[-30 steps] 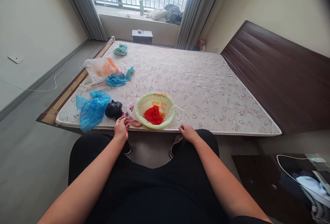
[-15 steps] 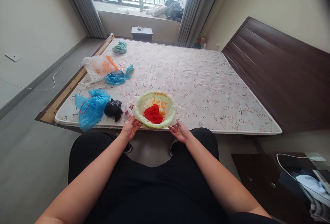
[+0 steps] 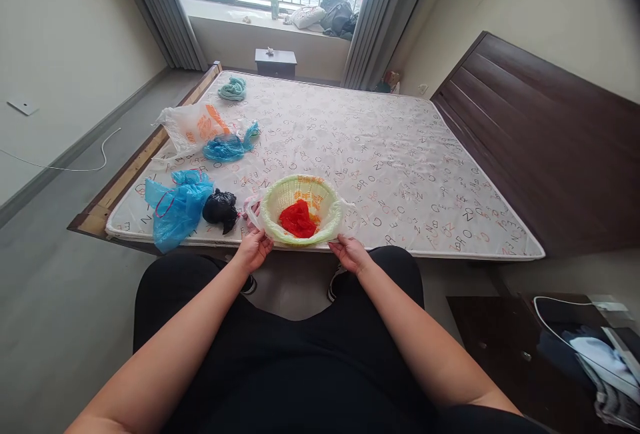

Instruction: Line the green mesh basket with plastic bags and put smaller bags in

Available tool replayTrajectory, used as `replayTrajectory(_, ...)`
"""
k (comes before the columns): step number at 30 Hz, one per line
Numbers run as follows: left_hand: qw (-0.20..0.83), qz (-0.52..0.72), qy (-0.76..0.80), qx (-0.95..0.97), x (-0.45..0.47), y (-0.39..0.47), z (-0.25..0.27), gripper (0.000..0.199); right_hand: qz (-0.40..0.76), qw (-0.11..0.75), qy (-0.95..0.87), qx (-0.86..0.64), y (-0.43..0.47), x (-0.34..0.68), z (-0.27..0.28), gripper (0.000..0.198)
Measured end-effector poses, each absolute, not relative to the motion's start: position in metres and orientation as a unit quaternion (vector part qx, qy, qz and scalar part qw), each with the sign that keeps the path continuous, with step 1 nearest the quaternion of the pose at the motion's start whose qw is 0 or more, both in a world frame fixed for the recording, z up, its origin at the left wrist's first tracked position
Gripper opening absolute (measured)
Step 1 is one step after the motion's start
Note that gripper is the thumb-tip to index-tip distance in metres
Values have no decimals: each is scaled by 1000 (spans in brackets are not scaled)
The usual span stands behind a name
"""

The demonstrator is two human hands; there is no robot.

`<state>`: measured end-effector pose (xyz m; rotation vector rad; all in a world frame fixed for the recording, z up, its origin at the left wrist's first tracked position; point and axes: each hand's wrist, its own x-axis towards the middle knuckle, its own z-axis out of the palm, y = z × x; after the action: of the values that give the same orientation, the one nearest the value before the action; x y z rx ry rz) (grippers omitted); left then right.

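Observation:
A pale yellow-green basket (image 3: 280,197) lined with a plastic bag (image 3: 324,227) stands at the near edge of the mattress. Inside it lies a crumpled red bag (image 3: 299,219), with orange print showing through the liner behind it. At the basket's near left, my left hand (image 3: 255,249) is closed, its fingertips pinching the liner bag's edge. My right hand (image 3: 351,254) pinches the same bag at the near right. White bag handles stick out on both sides of the rim. Something pink beside my left hand is partly hidden.
On the mattress (image 3: 400,154), to the left, lie a blue bag (image 3: 183,207), a black bag (image 3: 220,211), another blue bag (image 3: 225,147), a white-orange bag (image 3: 193,126) and a teal coil (image 3: 233,88). The dark headboard (image 3: 540,134) rises at right.
Both hands have moved in slightly toward the basket, and their spread fingers have closed on the liner bag's edge. The basket and other bags stay in place.

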<state>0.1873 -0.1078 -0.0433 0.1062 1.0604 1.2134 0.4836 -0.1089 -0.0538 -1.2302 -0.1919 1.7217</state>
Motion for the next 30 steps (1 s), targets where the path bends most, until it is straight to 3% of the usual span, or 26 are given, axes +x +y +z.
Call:
replayTrajectory(6, 688, 546, 474, 60, 195, -111, -49, 15, 702, 519, -79, -481, -105, 481, -54, 19)
replayTrajectory(10, 692, 547, 471, 24, 193, -114, -44, 13, 691, 542, -36, -477, -107, 481, -44, 11)
replayTrajectory(16, 737, 538, 405, 64, 199, -124, -34, 50, 667, 577, -70, -466, -126, 455, -30, 19)
replayTrajectory(20, 737, 524, 417, 91, 206, -128, -39, 40, 630, 597, -105, -485, -128, 435, -28, 34)
replayTrajectory(25, 722, 519, 445, 105, 211, -126, -43, 42, 525, 622, -145, -562, -120, 433, -30, 30)
replayTrajectory(30, 701, 541, 452, 110, 215, -126, -40, 48, 426, 540, -308, -658, -127, 434, -30, 36)
